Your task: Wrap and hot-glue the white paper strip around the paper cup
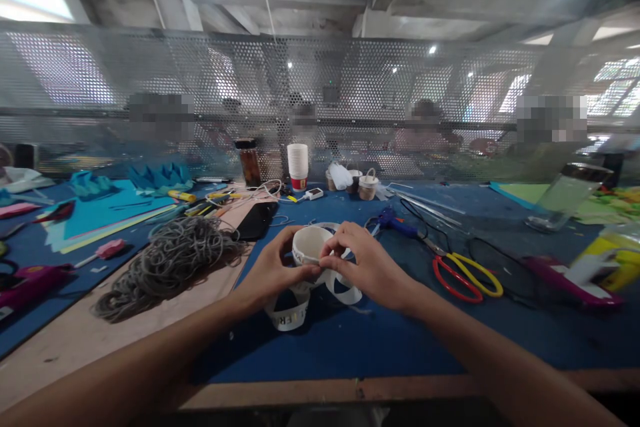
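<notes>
A small white cup [307, 240] is held above the blue mat, its round opening facing up. My left hand [277, 260] wraps round its left side, with the thumb along the front near the rim. At the cup's right front edge, my right hand [357, 257] pinches a white ribbon [291, 318] with dark lettering. Part of the ribbon lies against the cup's outer wall, and the rest hangs in loops below and to the right. The fingertips partly hide where ribbon and cup meet.
Left of my hands lie a bundle of grey cord [175, 257] and a black phone [256, 220]. To the right are red and yellow scissors [465, 277], a blue glue gun [397, 221] and a glass jar [567, 200]. Stacked paper cups [298, 163] stand behind, before a perforated screen [330, 67].
</notes>
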